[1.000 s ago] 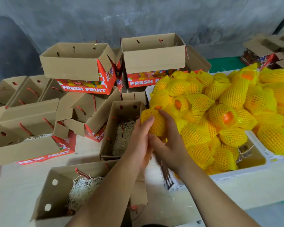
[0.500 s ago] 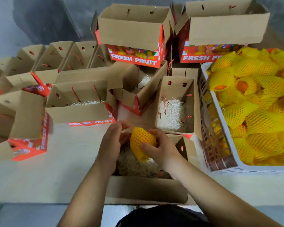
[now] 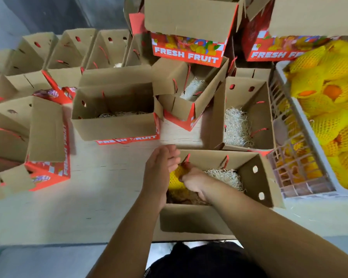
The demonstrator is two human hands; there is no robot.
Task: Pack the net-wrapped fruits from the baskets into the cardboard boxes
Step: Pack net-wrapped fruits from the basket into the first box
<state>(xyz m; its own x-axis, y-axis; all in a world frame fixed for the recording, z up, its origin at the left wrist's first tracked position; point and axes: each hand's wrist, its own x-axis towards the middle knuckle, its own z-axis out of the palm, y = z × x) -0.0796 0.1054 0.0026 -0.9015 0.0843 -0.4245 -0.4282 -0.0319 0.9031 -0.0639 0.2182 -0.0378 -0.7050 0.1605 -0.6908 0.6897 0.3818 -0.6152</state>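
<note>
We have one view only, a wide-angle camera on the person's head, looking steeply down and forward. It sits close above the near box (image 3: 219,219), which lies just below centre, with both forearms running up from the bottom edge into it. The table (image 3: 109,177) spreads below us; further boxes (image 3: 117,111) bend along the top, and the basket (image 3: 301,149) is cut by the right edge.

"FRESH FRUIT" is printed on the red-fronted cardboard boxes (image 3: 186,55).
</note>
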